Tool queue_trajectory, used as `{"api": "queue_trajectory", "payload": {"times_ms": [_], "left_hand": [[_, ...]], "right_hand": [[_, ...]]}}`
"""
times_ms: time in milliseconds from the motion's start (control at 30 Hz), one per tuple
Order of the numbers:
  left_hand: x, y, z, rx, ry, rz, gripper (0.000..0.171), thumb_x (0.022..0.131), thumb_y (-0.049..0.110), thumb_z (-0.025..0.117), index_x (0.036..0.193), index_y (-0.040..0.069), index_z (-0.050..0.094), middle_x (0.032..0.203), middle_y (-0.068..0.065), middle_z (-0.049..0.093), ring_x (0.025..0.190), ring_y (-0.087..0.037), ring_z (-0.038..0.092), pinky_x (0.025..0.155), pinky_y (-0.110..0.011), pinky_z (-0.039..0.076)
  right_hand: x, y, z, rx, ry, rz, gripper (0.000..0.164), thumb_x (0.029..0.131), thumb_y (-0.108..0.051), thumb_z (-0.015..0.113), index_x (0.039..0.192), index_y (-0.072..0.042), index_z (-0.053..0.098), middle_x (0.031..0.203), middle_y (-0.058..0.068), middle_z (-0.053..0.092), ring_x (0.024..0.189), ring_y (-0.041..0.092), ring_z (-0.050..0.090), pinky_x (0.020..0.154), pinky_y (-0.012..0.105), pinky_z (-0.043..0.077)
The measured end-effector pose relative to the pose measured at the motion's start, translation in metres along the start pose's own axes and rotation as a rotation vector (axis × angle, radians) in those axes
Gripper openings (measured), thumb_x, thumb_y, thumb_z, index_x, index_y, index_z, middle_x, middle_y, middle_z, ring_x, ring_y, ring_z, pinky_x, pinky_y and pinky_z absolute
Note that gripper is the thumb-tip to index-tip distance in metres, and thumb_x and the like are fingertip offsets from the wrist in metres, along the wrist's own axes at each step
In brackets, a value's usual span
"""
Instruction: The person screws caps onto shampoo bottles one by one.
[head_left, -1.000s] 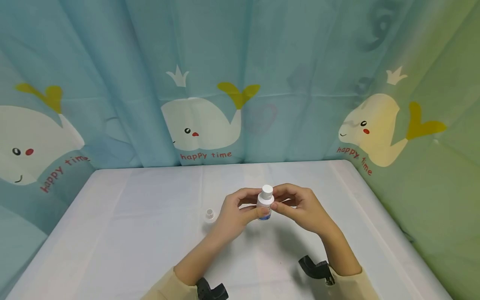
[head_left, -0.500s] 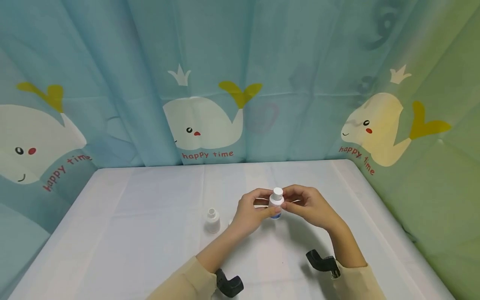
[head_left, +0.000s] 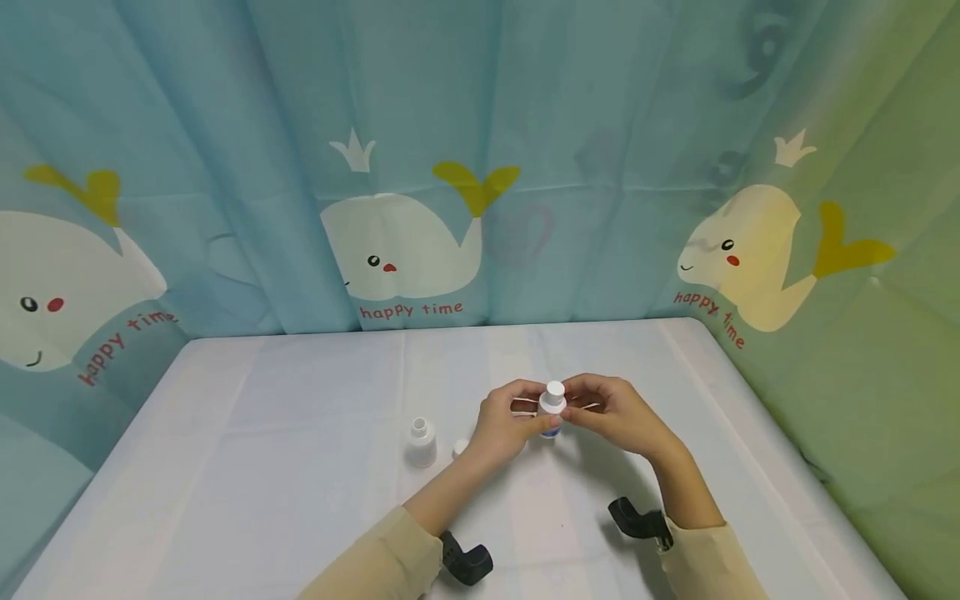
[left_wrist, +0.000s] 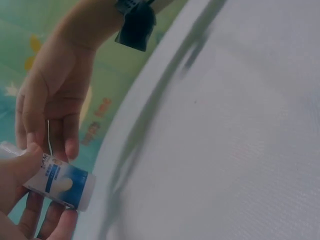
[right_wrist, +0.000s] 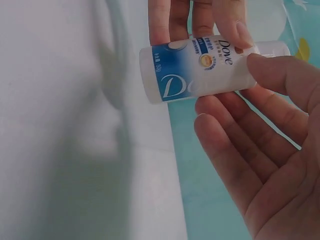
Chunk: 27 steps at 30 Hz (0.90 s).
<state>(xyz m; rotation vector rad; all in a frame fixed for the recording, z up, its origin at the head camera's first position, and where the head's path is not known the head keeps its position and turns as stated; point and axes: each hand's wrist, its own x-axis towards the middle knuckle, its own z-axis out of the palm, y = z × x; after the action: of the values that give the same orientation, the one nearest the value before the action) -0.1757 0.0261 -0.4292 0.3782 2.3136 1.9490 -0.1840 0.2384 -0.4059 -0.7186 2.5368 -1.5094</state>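
Note:
Above the table both hands hold a small white Dove bottle (head_left: 551, 406) with a blue-and-white label and a white cap (head_left: 555, 392). My left hand (head_left: 506, 423) grips its body, thumb in front and fingers behind. With thumb and fingers, my right hand (head_left: 611, 414) holds the same bottle near its shoulder. The label (right_wrist: 187, 75) shows in the right wrist view, where the bottle appears lying sideways. Further left on the table stands a second white bottle (head_left: 421, 443), its neck uncapped. A small white round piece (head_left: 460, 447) lies beside it, partly hidden by the left forearm.
A white cloth covers the table (head_left: 300, 467). Behind it hangs a blue curtain (head_left: 577, 267) printed with whales, turning green on the right. Each wrist carries a black camera mount, the left mount (head_left: 467, 560) and the right mount (head_left: 637, 521).
Both hands and the Dove bottle have shifted a little to the right. The uncapped bottle, partly covered earlier, now shows whole, and the small white piece has come into view.

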Motion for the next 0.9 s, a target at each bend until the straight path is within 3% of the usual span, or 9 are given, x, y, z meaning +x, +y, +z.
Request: {"api": "queue_trajectory", "payload": {"times_ms": [367,900], "left_hand": [[0.002,-0.012,0.000,-0.005,0.000,0.007,0.036,0.079,0.018,0.086,0.112,0.013,0.072,0.110,-0.004,0.071,0.097,-0.023,0.068,0.080,-0.029,0.057],[0.003,-0.019,0.002,-0.003,-0.022,-0.004,0.037,0.079,0.018,0.086,0.112,0.012,0.071,0.111,-0.006,0.070,0.097,-0.022,0.068,0.081,-0.030,0.057]], "right_hand": [[0.003,0.001,0.005,-0.044,-0.029,0.016,0.023,0.090,-0.013,0.073,0.112,-0.011,0.070,0.109,0.004,0.072,0.097,0.018,0.070,0.083,0.030,0.057],[0.002,0.004,0.004,-0.049,-0.061,0.045,0.026,0.091,-0.016,0.073,0.114,-0.007,0.069,0.111,0.009,0.071,0.100,0.024,0.069,0.081,0.028,0.057]]}}
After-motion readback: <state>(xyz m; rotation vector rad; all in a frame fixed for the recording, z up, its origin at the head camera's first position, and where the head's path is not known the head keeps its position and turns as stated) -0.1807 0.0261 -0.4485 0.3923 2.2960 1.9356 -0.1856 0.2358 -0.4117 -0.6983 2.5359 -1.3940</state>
